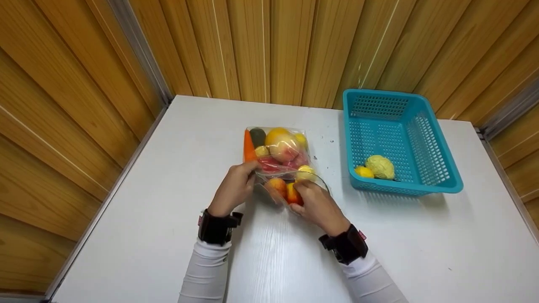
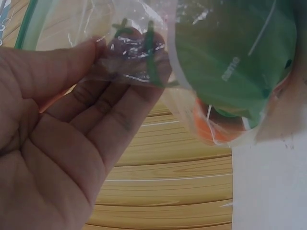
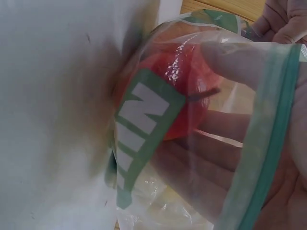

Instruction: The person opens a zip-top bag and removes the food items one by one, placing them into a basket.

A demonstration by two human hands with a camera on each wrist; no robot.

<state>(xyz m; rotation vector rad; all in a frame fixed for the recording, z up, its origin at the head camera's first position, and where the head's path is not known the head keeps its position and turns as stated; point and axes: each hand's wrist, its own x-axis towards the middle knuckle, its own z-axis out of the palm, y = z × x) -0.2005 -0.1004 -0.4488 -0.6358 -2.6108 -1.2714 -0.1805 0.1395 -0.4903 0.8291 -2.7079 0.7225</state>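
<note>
Two hands on one clear zip bag [image 1: 280,160] stuffed with fruit, lying mid white surface [image 1: 168,202] left of teal basket [image 1: 400,143]. Left hand [image 1: 235,187] pinching the mouth edge, right hand [image 1: 316,204] curled round a red apple [image 3: 180,93] through the plastic. Green-and-white print on the bag, too cropped and blurry to read.
</note>
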